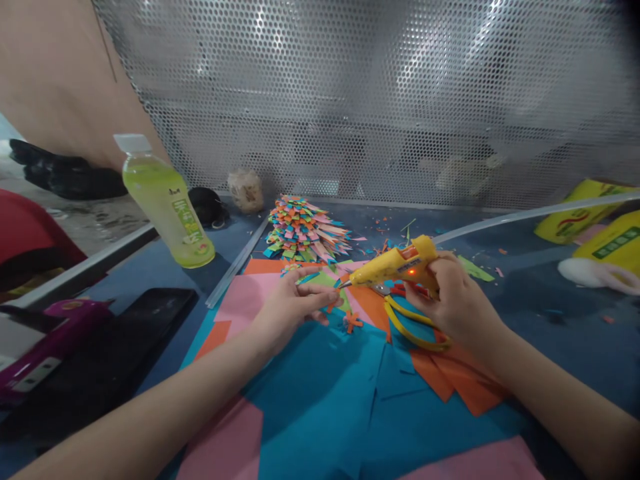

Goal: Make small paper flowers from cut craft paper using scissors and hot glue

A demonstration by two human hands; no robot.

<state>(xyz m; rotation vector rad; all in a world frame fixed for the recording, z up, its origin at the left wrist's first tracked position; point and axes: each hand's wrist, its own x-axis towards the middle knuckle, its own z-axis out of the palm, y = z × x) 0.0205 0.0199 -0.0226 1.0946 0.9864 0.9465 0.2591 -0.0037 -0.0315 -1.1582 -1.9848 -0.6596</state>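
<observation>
A yellow hot glue gun with a lit orange light is gripped in my right hand. From its back runs a long clear glue stick. Its nozzle points left and meets the fingertips of my left hand, which are pinched together. What they pinch is too small and hidden to make out; a bit of orange paper shows below them. Just under the nozzle, a small orange paper flower rests on blue paper. Scissors with yellow handles lie beneath my right hand.
Behind my hands stands a cone of layered colourful paper strips. At left are a green drink bottle, a clear ruler-like strip, a black tray and a purple tool. Yellow packages lie right, and paper scraps are scattered behind.
</observation>
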